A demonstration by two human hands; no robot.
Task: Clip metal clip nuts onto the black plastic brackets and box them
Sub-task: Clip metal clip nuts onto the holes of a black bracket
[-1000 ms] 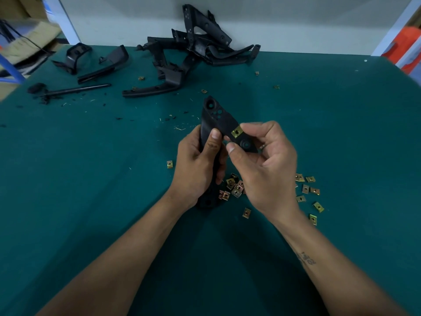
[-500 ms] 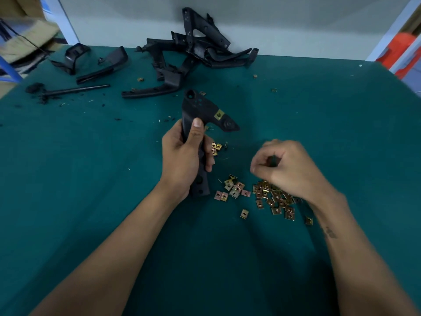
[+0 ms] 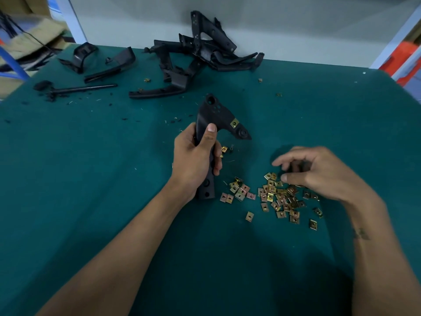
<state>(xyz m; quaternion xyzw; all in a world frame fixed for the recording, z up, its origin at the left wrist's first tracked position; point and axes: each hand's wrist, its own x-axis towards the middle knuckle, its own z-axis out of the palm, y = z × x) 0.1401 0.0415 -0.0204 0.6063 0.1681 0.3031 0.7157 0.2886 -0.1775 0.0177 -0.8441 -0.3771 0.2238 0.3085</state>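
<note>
Picking one nut cleanly from the pile is the step in hand, I judge; best to take a loose one at the pile's edge. On the green worktop [image 3: 91,179], the bracket [image 3: 213,124] stands at frame centre in the left hand [image 3: 193,160], whose grip wraps its stem; it is black, with one brass nut [image 3: 234,123] already on its arm. Right hand [image 3: 314,172] hovers, fingers loosely bent and holding nothing visible, over the nuts [image 3: 280,197], lower right of centre.

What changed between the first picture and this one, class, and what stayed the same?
The right hand let go of the bracket and moved right and down to the loose clip nuts, fingers curled over the pile. The left hand still grips the bracket, and the fitted clip nut remains on it.
</note>
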